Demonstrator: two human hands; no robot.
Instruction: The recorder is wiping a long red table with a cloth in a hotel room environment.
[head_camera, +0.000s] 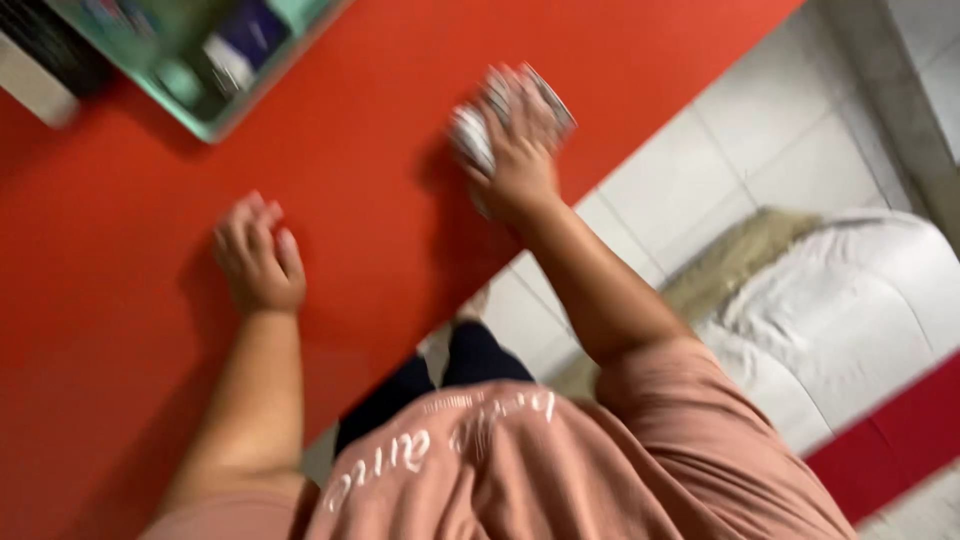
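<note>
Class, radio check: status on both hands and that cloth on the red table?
Right hand pressing grey-white cloth, blurred. Left hand loosely curled on red table, empty. Green tray far corner, clear of hands.

a small round thing (505, 115) with a white and grey pattern is sitting on the red table (380, 190), close to the table's edge. it is looking blurry, so its exact kind is hard to tell. the right hand (520, 160) is lying on top of it and covering most of it, so only its top and left sides are showing.
</note>
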